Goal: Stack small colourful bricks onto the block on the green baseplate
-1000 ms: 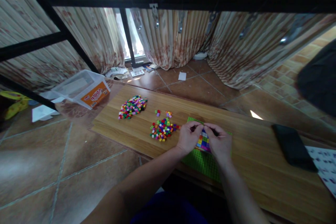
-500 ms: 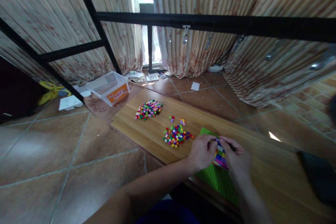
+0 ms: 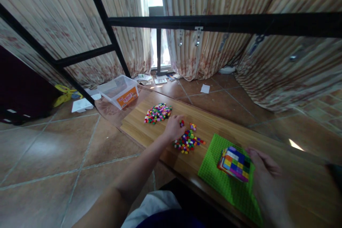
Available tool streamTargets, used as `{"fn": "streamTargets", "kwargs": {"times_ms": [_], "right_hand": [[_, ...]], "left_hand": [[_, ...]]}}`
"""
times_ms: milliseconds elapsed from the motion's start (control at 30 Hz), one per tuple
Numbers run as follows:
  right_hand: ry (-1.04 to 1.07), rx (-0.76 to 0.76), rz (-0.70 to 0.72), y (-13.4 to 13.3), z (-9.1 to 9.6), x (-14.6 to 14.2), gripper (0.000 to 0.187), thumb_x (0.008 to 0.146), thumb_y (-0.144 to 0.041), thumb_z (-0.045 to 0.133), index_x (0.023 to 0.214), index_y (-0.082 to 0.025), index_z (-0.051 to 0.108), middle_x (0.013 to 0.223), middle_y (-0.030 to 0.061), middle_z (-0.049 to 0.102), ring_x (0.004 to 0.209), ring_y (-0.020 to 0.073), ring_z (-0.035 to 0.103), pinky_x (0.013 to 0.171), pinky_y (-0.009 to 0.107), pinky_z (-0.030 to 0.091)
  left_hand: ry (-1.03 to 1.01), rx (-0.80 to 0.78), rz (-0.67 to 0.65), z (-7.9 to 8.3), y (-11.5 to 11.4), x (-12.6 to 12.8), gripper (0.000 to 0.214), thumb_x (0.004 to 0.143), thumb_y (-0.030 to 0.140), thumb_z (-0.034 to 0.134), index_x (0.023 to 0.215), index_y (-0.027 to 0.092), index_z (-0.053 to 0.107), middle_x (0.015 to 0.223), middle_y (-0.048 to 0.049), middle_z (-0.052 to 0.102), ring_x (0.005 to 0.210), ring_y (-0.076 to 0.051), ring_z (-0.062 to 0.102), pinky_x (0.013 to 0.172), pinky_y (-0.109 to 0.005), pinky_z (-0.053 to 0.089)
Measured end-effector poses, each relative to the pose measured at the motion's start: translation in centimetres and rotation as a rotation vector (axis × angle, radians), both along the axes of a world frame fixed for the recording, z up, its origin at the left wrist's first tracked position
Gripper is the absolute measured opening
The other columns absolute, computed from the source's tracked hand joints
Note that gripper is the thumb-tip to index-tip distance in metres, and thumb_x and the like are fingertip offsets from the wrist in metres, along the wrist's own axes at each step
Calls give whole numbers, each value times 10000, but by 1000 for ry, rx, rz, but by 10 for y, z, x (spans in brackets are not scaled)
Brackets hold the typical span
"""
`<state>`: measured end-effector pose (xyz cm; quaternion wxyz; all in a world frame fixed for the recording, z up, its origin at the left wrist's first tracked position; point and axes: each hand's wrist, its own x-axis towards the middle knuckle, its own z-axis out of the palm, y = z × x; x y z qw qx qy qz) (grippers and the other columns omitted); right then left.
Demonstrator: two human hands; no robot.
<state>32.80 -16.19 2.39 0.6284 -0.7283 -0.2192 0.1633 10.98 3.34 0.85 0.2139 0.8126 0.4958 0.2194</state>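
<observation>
My left hand point(image 3: 174, 128) is over the wooden table with its fingers curled down at a few small toy bricks point(image 3: 182, 123). Whether a brick is between those fingertips is hidden. A heap of mixed-colour bricks point(image 3: 187, 142) lies just below that hand. My right hand point(image 3: 267, 171), slightly blurred, has thumb and forefinger together by the right edge of a multicoloured brick block point(image 3: 235, 164); what is in them, if anything, cannot be made out. The block stands on a green baseplate point(image 3: 213, 156), its top a patchwork of blue, yellow, orange, white and purple.
Another brick pile point(image 3: 158, 113) lies further left on the table point(image 3: 141, 128). A few orange and purple bricks point(image 3: 192, 126) sit apart. A clear plastic box point(image 3: 119, 91) with an orange label stands beyond the left end. A black metal frame point(image 3: 213, 21) crosses behind, before curtains.
My left hand has left the brick block and moved left to the loose bricks. My right hand has drawn back to the block's right side, uncovering its top. The view has shifted slightly.
</observation>
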Motion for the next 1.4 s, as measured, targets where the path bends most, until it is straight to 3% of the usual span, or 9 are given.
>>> {"fn": "streamTargets", "kwargs": {"times_ms": [233,567,633,733,833,933,1000,1133,1400], "right_hand": [[-31,-230,-125,-25,30,-16,320,749,-414,672,955,-181,749,983,67,739,1003,281,665,990,476,459],[-55,-229,-136,-34,40,-25,256,755,-418,672,897,-218,743,975,60,747,1038,298,658,1004,470,454],[-93,-248,-148,-36,42,-26,248,762,-425,665,889,-226,742,958,56,748,1026,295,661,995,465,457],[-166,-256,-117,-41,41,-30,273,775,-460,643,890,-233,741,956,61,745,990,293,666,978,478,455],[-249,-207,46,-41,35,-43,281,803,-481,628,907,-244,737,989,58,736,968,271,664,936,458,477],[-331,-77,271,-36,30,-64,241,848,-432,614,975,-257,721,1044,52,715,991,233,646,916,416,489],[-389,-48,376,-31,29,-75,232,870,-392,604,1035,-266,706,1088,55,698,1030,223,628,928,415,482],[-452,-65,427,-25,32,-84,230,881,-359,602,1067,-265,699,1101,62,687,1039,215,623,924,407,488],[-492,-67,358,-28,27,-77,200,875,-339,601,1024,-262,710,1045,55,687,980,207,639,864,383,519]], "left_hand": [[147,5,-184,1,20,5,271,746,114,571,975,158,710,1002,-107,647,974,-242,590,927,-365,474],[84,21,-231,10,5,-5,158,788,117,556,834,164,700,872,-79,635,859,-202,578,860,-340,477],[-23,-9,-199,15,-1,-8,127,787,134,577,821,164,695,867,-70,637,818,-182,570,835,-328,479],[-471,-297,-127,25,-20,-9,81,764,195,631,815,164,686,832,-41,647,759,-146,566,772,-290,482],[-969,-859,-123,36,-55,-6,185,715,261,713,862,154,678,822,-22,650,745,-117,590,753,-257,479],[-1175,-1343,-85,41,-92,2,235,679,231,771,879,144,683,794,-16,642,738,-93,599,750,-221,472],[-1241,-1513,-71,41,-112,9,223,682,210,772,874,138,685,785,-12,638,733,-83,598,752,-203,467],[-1251,-1628,-114,39,-131,23,199,705,180,747,888,135,684,802,-10,639,723,-80,586,741,-201,460],[-1215,-1611,-56,43,-136,38,158,701,177,678,854,139,687,856,-34,633,778,-112,581,736,-219,453]]}}
